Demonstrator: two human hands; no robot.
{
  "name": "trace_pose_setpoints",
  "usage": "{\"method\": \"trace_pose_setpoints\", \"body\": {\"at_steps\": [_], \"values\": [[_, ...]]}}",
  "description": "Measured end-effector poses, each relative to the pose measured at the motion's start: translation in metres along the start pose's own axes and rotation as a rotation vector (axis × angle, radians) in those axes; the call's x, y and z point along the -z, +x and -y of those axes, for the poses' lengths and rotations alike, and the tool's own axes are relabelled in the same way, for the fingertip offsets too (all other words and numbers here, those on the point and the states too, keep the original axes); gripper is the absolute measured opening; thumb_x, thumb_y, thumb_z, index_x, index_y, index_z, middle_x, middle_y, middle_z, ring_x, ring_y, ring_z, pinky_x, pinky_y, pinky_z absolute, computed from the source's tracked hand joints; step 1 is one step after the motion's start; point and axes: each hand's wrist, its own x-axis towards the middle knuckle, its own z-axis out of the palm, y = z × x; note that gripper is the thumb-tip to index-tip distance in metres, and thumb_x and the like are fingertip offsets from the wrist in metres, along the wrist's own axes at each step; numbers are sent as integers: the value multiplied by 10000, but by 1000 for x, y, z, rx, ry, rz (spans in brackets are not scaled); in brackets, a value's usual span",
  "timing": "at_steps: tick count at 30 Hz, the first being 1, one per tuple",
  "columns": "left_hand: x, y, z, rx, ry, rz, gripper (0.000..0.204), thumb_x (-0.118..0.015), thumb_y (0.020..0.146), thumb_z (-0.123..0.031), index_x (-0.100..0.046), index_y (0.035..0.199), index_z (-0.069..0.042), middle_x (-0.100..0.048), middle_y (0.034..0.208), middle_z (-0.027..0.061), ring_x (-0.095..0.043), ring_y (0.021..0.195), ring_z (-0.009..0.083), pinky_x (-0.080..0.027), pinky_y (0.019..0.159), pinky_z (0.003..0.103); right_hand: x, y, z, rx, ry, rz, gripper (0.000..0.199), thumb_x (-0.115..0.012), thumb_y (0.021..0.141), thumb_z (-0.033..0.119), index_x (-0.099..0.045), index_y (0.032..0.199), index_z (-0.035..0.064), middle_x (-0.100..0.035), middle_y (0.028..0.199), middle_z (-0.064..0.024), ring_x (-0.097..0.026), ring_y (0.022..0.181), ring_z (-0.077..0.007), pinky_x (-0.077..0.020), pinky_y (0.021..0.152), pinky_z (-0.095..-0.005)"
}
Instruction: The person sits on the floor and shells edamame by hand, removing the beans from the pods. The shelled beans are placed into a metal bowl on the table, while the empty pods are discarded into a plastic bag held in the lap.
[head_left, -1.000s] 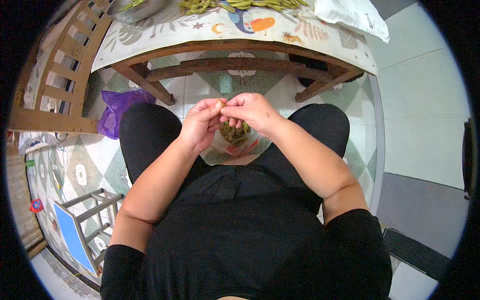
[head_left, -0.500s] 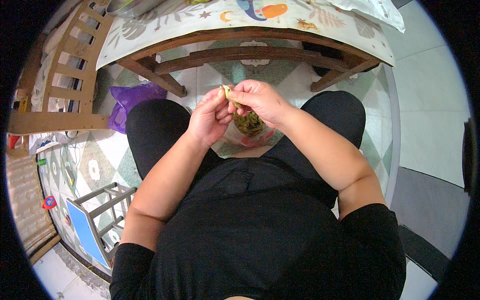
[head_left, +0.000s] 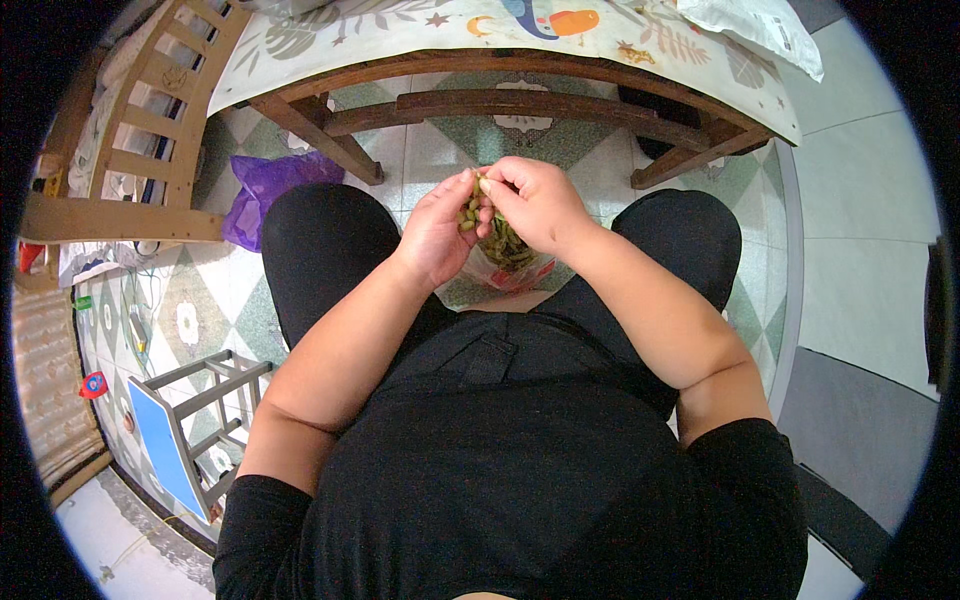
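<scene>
Head view: hands together above the lap, between 2 black-clad knees. Left hand (head_left: 437,232) cupped, fingers curled around a small green pod (head_left: 468,208), thumb side turned toward the other hand. Right hand (head_left: 537,203) closed narrow, fingertips pinching the top end of the same pod right at the meeting point of both hands; likely held so for pulling or splitting, judged from the pinch. Directly beneath, a plastic bag (head_left: 510,262) with more green pods, resting between the thighs, mouth up, placed to catch whatever falls. Wooden counter (head_left: 560,100) just ahead, covered by a patterned cloth (head_left: 400,25), its cross-rail and slanted legs close in front of the knuckles; little room forward, more open room downward to the bag. Purple bag (head_left: 268,190) on the tiled floor (head_left: 860,200) beside the left knee. Wooden chair (head_left: 150,130) further left, a small blue-and-grey step stool (head_left: 190,440) beside the left elbow, well apart from the hands. Right side: bare tile and a grey mat (head_left: 860,440), free for elbow movement.
</scene>
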Motion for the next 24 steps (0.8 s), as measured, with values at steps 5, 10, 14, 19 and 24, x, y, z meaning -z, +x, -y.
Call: {"method": "trace_pose_setpoints", "body": {"at_steps": [5, 10, 14, 19, 24], "values": [[2, 2, -1, -20, 27, -22, 240, -423, 849, -131, -457, 1056, -13, -528, 796, 32, -496, 657, 102, -415, 576, 216, 0, 6, -10, -38, 88, -33, 161, -513, 793, 173, -550, 764, 19, -592, 662, -81, -548, 579, -154, -430, 553, -288], [0, 0, -4, -39, 22, -70, 231, -413, 833, -68, -468, 1044, 9, -538, 822, 49, -506, 690, 104, -426, 595, 215, 5, 7, -2, -151, 399, 29, 192, -528, 812, 201, -550, 760, 17, -573, 687, -32, -517, 612, -91, -420, 557, -238], [0, 0, -5, -43, 15, -80, 231, -441, 826, -56, -475, 1047, 4, -538, 839, 50, -503, 706, 103, -428, 611, 213, 7, 9, -2, -219, 445, 43, 176, -545, 805, 193, -553, 768, 22, -567, 685, -25, -509, 617, -81, -417, 558, -220], [2, -1, -2, -65, 1, -99, 240, -494, 820, -73, -463, 1051, -19, -539, 846, 41, -496, 706, 95, -423, 615, 206, 4, 11, -9, -103, 347, -27, 178, -574, 779, 185, -569, 801, 9, -573, 683, -30, -528, 639, -94, -429, 578, -237], [8, 1, -2, -29, -16, -7, 289, -506, 813, -81, -424, 1089, -60, -532, 836, 35, -491, 668, 94, -417, 605, 213, 2, 11, -9, 32, 152, -74, 186, -582, 766, 178, -573, 832, 5, -584, 712, -50, -544, 663, -105, -438, 597, -243]]}}
